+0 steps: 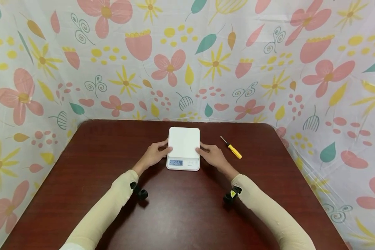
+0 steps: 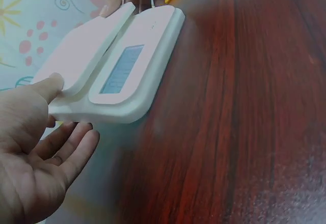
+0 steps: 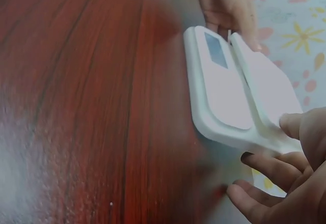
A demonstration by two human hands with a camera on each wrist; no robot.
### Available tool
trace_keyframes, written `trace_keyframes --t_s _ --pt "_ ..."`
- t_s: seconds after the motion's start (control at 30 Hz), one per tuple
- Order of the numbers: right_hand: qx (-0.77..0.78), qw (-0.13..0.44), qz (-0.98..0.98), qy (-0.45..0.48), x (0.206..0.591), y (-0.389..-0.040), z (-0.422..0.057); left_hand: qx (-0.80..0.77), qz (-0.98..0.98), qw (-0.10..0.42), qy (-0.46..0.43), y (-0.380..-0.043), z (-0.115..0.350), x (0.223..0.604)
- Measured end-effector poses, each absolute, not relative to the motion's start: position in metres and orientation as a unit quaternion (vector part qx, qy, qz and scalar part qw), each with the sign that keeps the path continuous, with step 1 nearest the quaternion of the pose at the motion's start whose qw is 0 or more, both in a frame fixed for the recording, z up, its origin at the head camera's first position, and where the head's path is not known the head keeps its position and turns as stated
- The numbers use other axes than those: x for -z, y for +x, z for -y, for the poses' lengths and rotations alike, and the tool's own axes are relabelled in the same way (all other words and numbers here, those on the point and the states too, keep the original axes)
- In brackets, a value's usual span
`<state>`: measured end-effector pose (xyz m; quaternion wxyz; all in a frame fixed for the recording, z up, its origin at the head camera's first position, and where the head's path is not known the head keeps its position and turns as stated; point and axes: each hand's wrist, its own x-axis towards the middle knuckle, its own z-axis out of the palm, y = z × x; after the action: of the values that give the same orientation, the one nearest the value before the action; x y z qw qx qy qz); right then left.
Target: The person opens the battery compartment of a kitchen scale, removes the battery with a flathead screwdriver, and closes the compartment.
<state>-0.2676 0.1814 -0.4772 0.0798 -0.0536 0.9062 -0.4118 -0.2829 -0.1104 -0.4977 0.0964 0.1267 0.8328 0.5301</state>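
Observation:
A white digital kitchen scale (image 1: pixel 184 144) is held between both hands above the far half of the table, its lit display (image 1: pixel 176 163) facing the person. The left hand (image 1: pixel 155 153) grips its left side, thumb on the white platform and other fingers under the base, as the left wrist view shows. On the opposite side the right hand (image 1: pixel 214 155) grips it the same way, with the thumb on top and fingers below in the right wrist view. The display shows dark digits, too small to read surely.
A screwdriver with a yellow handle (image 1: pixel 235 151) lies on the dark red-brown wooden table (image 1: pixel 187 215), right of the right hand. Behind the table hangs a flower-patterned cloth (image 1: pixel 181 62), which also runs along both sides.

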Motion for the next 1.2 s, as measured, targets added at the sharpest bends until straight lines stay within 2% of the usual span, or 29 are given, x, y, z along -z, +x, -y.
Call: trace_keyframes --t_s 0.17,0.33,0.67,0.97,1.2 --pt "0.513 0.105 -0.852 -0.009 0.474 -0.263 -0.183 -0.536 -0.828 0.078 0.142 -0.28 0.111 0.495" --pt "0.543 0.106 -0.833 -0.011 0.465 -0.26 -0.184 -0.56 -0.813 0.049 0.153 -0.278 0.112 0.488" --pt "0.513 0.062 -0.853 -0.069 0.45 -0.259 -0.191 -0.599 -0.781 -0.019 0.179 -0.276 0.112 0.48" --pt "0.466 0.026 -0.875 -0.125 0.442 -0.259 -0.195 -0.577 -0.79 -0.036 0.203 -0.274 0.113 0.474" --pt "0.423 -0.011 -0.889 -0.175 0.433 -0.259 -0.199 -0.552 -0.792 -0.064 0.253 -0.275 0.116 0.466"
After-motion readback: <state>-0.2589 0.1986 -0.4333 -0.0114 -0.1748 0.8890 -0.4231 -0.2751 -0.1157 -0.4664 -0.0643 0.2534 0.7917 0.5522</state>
